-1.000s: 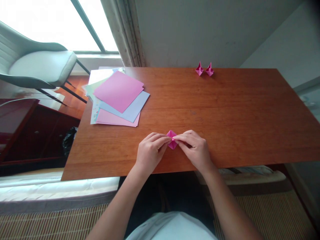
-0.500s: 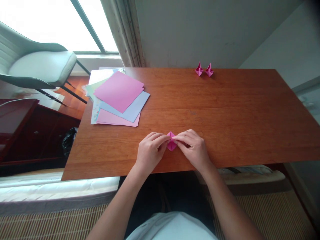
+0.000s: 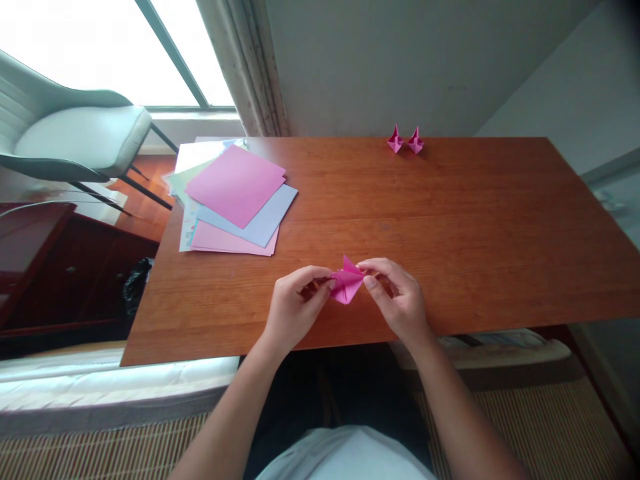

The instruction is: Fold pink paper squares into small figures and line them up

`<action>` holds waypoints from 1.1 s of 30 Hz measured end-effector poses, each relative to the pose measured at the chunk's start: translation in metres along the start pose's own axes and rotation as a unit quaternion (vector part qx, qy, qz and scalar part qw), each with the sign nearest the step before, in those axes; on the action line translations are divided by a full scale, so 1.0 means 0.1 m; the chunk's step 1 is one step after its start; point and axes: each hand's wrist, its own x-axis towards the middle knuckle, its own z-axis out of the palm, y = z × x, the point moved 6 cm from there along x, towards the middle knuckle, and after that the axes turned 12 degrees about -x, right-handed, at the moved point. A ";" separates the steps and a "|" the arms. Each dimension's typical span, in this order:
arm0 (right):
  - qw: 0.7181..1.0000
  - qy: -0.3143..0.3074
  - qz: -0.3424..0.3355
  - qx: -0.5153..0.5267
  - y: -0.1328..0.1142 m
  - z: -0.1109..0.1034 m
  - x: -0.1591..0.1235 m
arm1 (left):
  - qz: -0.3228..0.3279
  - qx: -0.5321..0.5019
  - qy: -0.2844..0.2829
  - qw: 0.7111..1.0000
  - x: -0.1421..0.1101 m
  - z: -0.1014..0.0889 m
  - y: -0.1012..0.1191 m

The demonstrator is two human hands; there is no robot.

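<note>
Between the left hand (image 3: 297, 301) and right hand (image 3: 399, 298) is folded pink paper (image 3: 347, 287).

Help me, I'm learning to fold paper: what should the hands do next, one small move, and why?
Probably have the left hand steady the folded pink paper while the right hand gently shapes it. The hands are at opposite ends, and one point sticks up, as on the two pink figures at the far edge of the table.
</note>
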 end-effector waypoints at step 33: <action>0.998 -0.008 -0.065 0.004 -0.05 -0.01 -0.01 | 0.055 -0.024 -0.037 0.998 0.05 0.10 0.12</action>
